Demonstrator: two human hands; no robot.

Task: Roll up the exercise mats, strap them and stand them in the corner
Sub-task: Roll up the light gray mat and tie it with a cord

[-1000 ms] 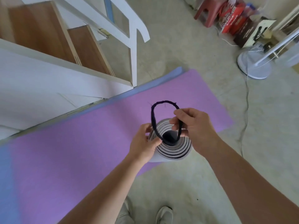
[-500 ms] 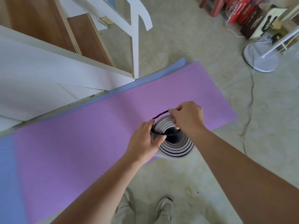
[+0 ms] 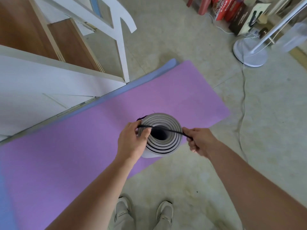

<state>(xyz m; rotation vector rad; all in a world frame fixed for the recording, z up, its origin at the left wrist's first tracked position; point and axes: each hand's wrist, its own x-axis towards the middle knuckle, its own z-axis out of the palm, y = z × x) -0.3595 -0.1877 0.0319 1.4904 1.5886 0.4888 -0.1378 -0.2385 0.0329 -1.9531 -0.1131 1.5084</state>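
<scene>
The rolled grey foam exercise mat point(image 3: 166, 147) is upright with its spiral end facing up, above the edge of a flat purple foam mat point(image 3: 83, 146) that lies on a blue mat point(image 3: 116, 92) on the concrete floor point(image 3: 182, 188). A thin black strap point(image 3: 167, 130) stretches across the roll's top between the 2 grips. The left grip point(image 3: 131, 141) clasps the roll's rim and one strap end. The right grip point(image 3: 198, 141) is clenched around the other end.
</scene>
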